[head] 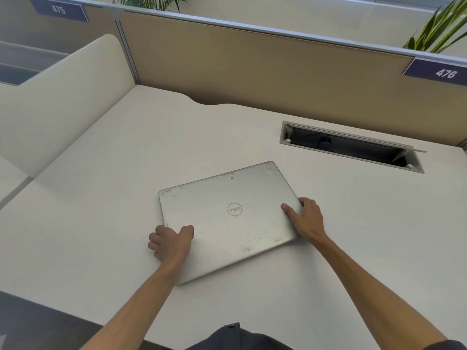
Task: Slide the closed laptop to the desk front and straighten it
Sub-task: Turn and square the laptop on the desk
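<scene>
Both hands pinch laptop (227,218) edges: left grip (171,242) at 8 o'clock, right grip (307,218) at 3, to rotate it square.

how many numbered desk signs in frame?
2. Sign 475 sits on the partition rail at top left; sign 476 hangs on the rail at far right, below the plant. More may lie outside the view.

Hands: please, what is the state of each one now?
Left hand: closed on the laptop, left edge.
Right hand: closed on the laptop's right edge.
</scene>
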